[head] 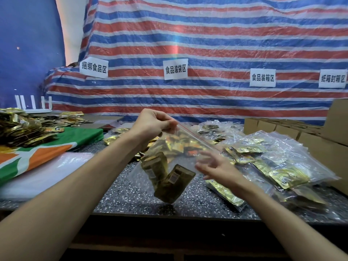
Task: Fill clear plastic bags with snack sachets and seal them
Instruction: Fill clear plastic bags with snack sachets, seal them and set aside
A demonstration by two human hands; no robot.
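A clear bag (185,147) hangs above the speckled table (122,194), held up by one corner.
The right hand (216,168), blurred, has its fingers spread and loose beside the bag's right edge, gripping nothing; whether it touches the plastic is unclear. Gold sachets (169,183) sit in the bag's bottom. The left hand (150,123) pinches the top corner at the red zip strip. Beyond, filled bags (282,166) lie at right before cardboard boxes (282,127), a loose sachet heap (22,129) lies at left, and a striped tarp (207,44) hangs behind.

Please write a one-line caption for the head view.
Left hand pinches the zip edge of a clear bag holding gold sachets; open right hand beside it.
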